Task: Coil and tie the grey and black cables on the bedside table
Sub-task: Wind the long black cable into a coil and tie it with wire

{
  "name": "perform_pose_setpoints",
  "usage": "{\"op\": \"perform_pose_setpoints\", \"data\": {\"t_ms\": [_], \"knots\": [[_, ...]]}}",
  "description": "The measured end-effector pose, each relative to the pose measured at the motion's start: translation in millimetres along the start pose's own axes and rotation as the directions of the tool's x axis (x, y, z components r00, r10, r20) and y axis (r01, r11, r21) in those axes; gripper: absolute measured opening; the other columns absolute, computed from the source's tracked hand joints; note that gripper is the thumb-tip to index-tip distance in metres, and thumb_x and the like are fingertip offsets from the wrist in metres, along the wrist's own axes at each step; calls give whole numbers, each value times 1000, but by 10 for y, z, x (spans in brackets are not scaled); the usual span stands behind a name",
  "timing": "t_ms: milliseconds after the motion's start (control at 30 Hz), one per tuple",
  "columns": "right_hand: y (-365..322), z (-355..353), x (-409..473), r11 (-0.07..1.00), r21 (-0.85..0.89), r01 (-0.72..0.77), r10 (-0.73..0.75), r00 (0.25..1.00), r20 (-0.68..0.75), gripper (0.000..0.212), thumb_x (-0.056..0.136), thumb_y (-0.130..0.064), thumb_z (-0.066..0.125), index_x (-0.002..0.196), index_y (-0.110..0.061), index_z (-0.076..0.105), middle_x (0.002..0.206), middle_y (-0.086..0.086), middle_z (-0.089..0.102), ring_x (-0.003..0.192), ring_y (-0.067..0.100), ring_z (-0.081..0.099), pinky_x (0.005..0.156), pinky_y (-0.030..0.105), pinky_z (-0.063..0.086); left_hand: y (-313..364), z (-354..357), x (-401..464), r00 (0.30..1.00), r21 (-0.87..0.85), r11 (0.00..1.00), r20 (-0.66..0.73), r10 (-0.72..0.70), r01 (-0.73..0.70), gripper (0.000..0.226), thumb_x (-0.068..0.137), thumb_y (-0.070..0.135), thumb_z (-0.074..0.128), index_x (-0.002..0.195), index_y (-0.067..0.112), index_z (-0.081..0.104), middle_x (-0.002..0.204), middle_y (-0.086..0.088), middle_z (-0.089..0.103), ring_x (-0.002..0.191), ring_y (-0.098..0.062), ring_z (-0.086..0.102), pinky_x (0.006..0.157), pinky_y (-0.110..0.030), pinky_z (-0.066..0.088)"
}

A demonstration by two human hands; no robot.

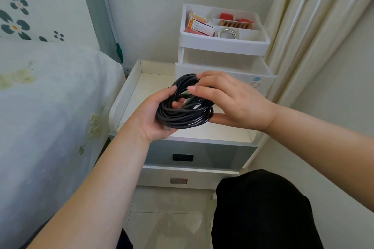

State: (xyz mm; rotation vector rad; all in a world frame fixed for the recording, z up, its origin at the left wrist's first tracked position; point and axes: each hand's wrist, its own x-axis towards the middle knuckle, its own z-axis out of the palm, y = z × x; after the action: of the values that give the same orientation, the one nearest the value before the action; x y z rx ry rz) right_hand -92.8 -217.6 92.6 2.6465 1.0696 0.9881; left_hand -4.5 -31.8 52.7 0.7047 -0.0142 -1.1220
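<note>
A black cable (183, 116) is wound into a thick round coil and held in the air just above the white bedside table (141, 85). My left hand (155, 115) cups the coil from the left, with fingers through its middle. My right hand (228, 99) grips the coil's right side, thumb under it and fingers over the top. No grey cable shows in this view. The cable's ends are hidden in the coil or behind my hands.
A white plastic drawer organiser (224, 46) stands at the back right of the table, its top tray holding boxes, a comb and a tape roll. A bed (50, 97) lies to the left, a curtain (315, 26) to the right. Two table drawers (194, 157) face me.
</note>
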Motion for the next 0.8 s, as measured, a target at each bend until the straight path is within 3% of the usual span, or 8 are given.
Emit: {"op": "perform_pose_setpoints", "data": {"t_ms": [67,133,267,367,433,600,800], "knots": [[50,-71,13,1000,-3,-23,23,999,-35,50,90,-21,67,131,-9,41,116,17,54,112,35,55,91,41,49,7,28,-21,997,4,999,67,38,-38,61,89,62,47,111,9,69,106,-8,68,96,-23,66,84,-36,57],[92,-137,21,991,28,-133,135,985,-105,53,87,-21,69,129,-8,41,113,20,57,107,32,56,92,38,49,37,38,-40,986,17,996,150,79,-82,82,85,74,31,115,7,68,120,-16,66,106,-31,66,84,-40,55],[258,-251,43,873,83,-480,486,848,-210,61,81,-25,67,133,-13,38,120,17,55,109,22,50,90,34,48,66,15,-41,984,89,981,56,169,-173,81,86,75,26,117,7,57,116,-14,69,107,-29,66,83,-38,55],[424,-301,77,776,78,-626,624,742,-245,61,81,-28,69,135,-12,43,125,9,55,114,20,51,88,38,49,50,5,-25,975,183,958,8,222,-220,72,89,71,27,111,9,57,112,-12,71,106,-28,67,82,-36,55],[511,-318,101,748,-6,-663,649,734,-203,61,82,-32,67,137,-16,43,128,6,53,116,23,51,87,38,48,46,4,-26,970,232,943,7,244,-239,66,91,68,29,107,10,57,111,-12,71,106,-27,67,82,-37,55],[737,-209,151,680,-214,-701,729,678,96,66,84,-41,65,141,-24,36,140,-2,46,127,22,42,89,37,42,7,13,-22,960,343,904,-23,280,-256,60,92,63,31,103,11,59,109,-12,72,104,-26,68,86,-39,53],[896,23,144,679,-317,-662,730,655,194,66,84,-42,65,139,-23,36,139,2,45,124,27,40,85,41,43,-19,4,2,890,441,835,-151,430,-328,51,96,56,32,94,12,59,91,-4,75,91,-22,72,78,-35,56]]}}
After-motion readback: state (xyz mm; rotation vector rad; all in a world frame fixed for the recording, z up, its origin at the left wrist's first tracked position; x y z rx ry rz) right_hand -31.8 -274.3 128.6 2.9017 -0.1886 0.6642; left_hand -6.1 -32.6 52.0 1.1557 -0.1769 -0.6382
